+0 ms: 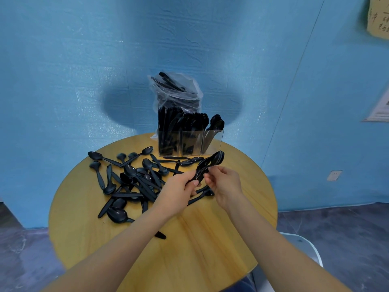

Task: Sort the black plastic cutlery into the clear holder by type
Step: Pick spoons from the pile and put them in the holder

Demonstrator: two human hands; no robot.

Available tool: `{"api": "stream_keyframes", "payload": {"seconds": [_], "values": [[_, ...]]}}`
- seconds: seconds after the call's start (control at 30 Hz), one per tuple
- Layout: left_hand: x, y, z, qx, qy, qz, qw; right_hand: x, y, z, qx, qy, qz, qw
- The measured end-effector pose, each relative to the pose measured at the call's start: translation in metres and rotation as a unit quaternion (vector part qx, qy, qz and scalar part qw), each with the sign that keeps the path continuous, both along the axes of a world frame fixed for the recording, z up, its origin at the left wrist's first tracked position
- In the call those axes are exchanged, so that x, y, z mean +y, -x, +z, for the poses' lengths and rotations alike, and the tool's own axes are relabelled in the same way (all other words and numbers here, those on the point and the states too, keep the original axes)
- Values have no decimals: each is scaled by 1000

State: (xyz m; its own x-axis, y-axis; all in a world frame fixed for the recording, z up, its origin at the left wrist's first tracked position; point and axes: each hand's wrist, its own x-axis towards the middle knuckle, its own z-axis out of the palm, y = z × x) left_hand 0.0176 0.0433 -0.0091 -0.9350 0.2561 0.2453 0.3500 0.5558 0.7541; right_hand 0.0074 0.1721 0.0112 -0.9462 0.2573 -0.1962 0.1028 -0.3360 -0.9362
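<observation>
A clear three-compartment holder (pixel 219 142) stands at the far side of the round wooden table (pixel 210 239). Its left and middle compartments are packed with black cutlery, and black spoons lean in the right one. A pile of loose black spoons (pixel 134 182) lies scattered across the table's left half. Just in front of the holder, a stacked bunch of black spoons (pixel 210 163) is held above the table with bowls pointing up and right. My left hand (pixel 179 190) grips the handles from below. My right hand (pixel 225 184) pinches the same bunch from the right.
A crumpled clear plastic bag (pixel 176 91) with more black cutlery sits on top of the holder. One small black piece (pixel 161 235) lies near my left forearm. A blue wall stands close behind the table. A white chair (pixel 303 245) is at the lower right.
</observation>
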Motion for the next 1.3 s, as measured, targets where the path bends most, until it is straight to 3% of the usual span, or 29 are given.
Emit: {"api": "stream_keyframes", "payload": {"seconds": [0.13,0.53,0.87,1.1,1.3], "values": [[-3,1,1,-19,3,-6,1000,2,0,-1,-23,42,23,999],[3,4,2,-35,-59,63,996,-2,12,5,-59,15,-15,998],[4,9,-2,-94,-93,66,989,-3,11,3,-55,14,34,998],[12,11,0,-125,-124,68,982,3,8,0,-61,-31,46,997],[15,15,1,-94,-85,93,988,12,8,-4,-50,-90,46,994]]}}
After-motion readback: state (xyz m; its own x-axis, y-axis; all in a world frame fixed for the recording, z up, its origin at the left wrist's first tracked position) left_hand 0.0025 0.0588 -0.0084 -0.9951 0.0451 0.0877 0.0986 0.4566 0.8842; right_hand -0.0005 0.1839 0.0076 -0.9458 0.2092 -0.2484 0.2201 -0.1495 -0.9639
